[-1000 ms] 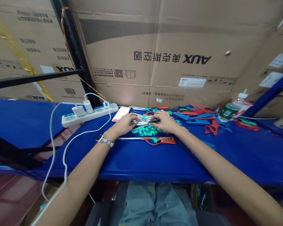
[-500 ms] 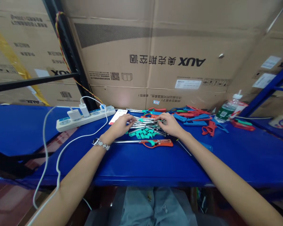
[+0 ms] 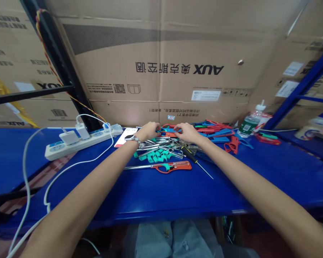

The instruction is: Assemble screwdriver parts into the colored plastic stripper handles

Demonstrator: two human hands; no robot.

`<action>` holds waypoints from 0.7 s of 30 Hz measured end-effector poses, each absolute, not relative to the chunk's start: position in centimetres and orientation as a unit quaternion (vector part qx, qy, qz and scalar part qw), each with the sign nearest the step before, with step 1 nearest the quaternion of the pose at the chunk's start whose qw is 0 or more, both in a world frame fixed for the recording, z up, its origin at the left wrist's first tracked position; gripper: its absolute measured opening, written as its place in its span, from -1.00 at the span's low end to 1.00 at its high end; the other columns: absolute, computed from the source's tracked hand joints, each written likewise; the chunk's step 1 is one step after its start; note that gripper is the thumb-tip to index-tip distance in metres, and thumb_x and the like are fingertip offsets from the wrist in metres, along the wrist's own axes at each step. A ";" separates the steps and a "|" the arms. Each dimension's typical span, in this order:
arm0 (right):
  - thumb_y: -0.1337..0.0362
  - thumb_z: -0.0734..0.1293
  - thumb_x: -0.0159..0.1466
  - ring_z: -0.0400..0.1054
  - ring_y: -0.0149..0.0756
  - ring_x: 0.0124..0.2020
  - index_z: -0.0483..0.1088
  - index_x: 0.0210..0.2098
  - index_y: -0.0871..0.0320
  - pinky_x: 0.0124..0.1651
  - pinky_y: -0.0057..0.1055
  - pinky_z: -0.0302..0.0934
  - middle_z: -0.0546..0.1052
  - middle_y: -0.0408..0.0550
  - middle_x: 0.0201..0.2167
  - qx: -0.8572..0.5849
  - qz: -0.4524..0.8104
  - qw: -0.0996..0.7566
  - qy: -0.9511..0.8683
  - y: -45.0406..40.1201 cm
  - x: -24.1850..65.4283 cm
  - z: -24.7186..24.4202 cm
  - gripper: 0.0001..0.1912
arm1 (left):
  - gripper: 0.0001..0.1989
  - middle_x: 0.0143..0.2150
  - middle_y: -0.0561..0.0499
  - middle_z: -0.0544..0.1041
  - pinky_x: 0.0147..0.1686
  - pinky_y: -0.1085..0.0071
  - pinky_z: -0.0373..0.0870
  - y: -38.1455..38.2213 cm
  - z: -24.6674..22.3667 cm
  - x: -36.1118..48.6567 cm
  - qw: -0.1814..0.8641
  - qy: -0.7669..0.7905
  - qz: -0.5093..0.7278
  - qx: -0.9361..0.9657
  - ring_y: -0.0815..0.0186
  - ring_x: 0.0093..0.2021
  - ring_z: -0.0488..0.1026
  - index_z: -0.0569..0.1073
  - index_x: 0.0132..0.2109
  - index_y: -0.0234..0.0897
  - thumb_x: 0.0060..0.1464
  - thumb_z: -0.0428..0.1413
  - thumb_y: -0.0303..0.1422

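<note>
My left hand [image 3: 150, 130], with a watch at the wrist, has its fingers bent at the left end of an orange lighter [image 3: 168, 129] with a teal trigger. At the lighter's right end, the fingers of my right hand [image 3: 187, 133] are closed. Part of the lighter is hidden by the hands. In front of them lie a pile of metal tubes [image 3: 156, 145] and several small teal triggers [image 3: 156, 156]. Nearer to me, a long-necked orange lighter [image 3: 174, 166] lies sideways. A black-and-yellow screwdriver [image 3: 190, 155] rests below my right forearm.
Red and blue plastic handle shells [image 3: 218, 133] are heaped at right, beside a plastic bottle [image 3: 249, 123]. A white power strip [image 3: 78, 143] with plugs and cables lies left, near a white card [image 3: 126, 136]. Cardboard boxes [image 3: 150, 39] stand behind the blue table [image 3: 156, 193].
Both hands have moved away from me, from over the metal tubes to the orange lighter at the back. The screwdriver's handle is now uncovered. The view has shifted to the right.
</note>
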State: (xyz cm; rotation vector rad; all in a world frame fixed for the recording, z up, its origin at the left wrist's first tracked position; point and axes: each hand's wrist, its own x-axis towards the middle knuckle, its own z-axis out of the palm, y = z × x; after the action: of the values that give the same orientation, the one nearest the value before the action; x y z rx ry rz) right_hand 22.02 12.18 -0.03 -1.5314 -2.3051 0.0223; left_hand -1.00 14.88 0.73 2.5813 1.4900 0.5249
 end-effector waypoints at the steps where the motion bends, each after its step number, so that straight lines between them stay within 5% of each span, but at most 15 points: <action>1: 0.30 0.38 0.29 0.45 0.00 0.04 0.57 -0.05 0.09 0.07 -0.08 0.27 0.64 0.06 -0.03 -0.545 0.011 0.174 -0.820 12.8 21.8 0.3 -0.76 | -0.85 -0.23 -0.11 0.64 -0.22 0.33 0.42 15.8 0.7 -0.7 0.068 0.498 0.163 0.849 0.09 -0.19 0.57 0.58 -0.25 -0.27 -0.03 0.29 -0.36; 5: 0.36 0.48 0.15 0.50 0.00 -0.08 0.60 -0.24 0.08 0.03 -0.10 0.28 0.67 0.03 -0.22 -0.542 0.024 0.137 -0.829 14.7 20.7 0.9 -0.83 | -0.83 -0.43 0.00 0.60 -0.39 0.42 0.35 18.0 0.4 0.0 0.101 0.503 0.145 0.846 0.21 -0.37 0.54 0.56 -0.37 -0.24 -0.10 0.35 -0.30; 9: 0.40 0.44 0.18 0.48 -0.03 -0.06 0.56 -0.31 0.10 0.07 -0.09 0.22 0.65 0.01 -0.24 -0.528 0.014 0.155 -0.835 15.0 20.4 0.8 -0.91 | -0.88 -0.40 0.00 0.58 -0.37 0.41 0.35 17.5 0.9 0.2 0.096 0.484 0.182 0.850 0.24 -0.35 0.51 0.49 -0.33 -0.26 -0.03 0.29 -0.38; 15: 0.41 0.26 0.30 0.43 -0.22 -0.29 0.45 -0.08 0.14 -0.17 -0.31 0.22 0.60 -0.04 -0.27 -0.448 0.013 0.269 -0.852 10.6 22.0 1.9 -0.77 | -0.88 -0.21 -0.06 0.56 -0.27 0.37 0.36 11.1 2.7 -1.1 0.084 0.390 0.294 0.869 0.27 -0.26 0.49 0.37 -0.14 -0.25 0.29 0.10 -0.30; 18: 0.42 0.25 0.32 0.43 -0.19 -0.31 0.46 -0.06 0.16 -0.08 -0.22 0.22 0.61 -0.04 -0.32 -0.410 -0.023 0.294 -0.863 6.2 22.4 1.9 -0.76 | -0.84 -0.28 -0.01 0.54 -0.36 0.39 0.30 6.5 2.6 -2.1 0.083 0.355 0.326 0.872 0.32 -0.38 0.44 0.36 -0.09 -0.24 0.40 0.00 -0.24; 21: 0.36 0.19 0.43 0.49 -0.17 -0.21 0.49 0.04 0.14 0.02 -0.14 0.21 0.66 0.00 -0.16 -0.373 0.013 0.292 -0.880 2.5 22.2 0.7 -0.71 | -0.77 -0.32 0.01 0.53 -0.38 0.41 0.30 3.3 1.6 -3.0 0.133 0.341 0.335 0.868 0.34 -0.39 0.42 0.42 -0.12 -0.25 0.42 -0.02 -0.21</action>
State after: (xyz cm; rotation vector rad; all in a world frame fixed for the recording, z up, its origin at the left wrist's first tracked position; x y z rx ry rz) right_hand 22.24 2.53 0.66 -0.9949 -2.3461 0.0351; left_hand -3.01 3.26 1.56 2.5185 0.9903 0.9724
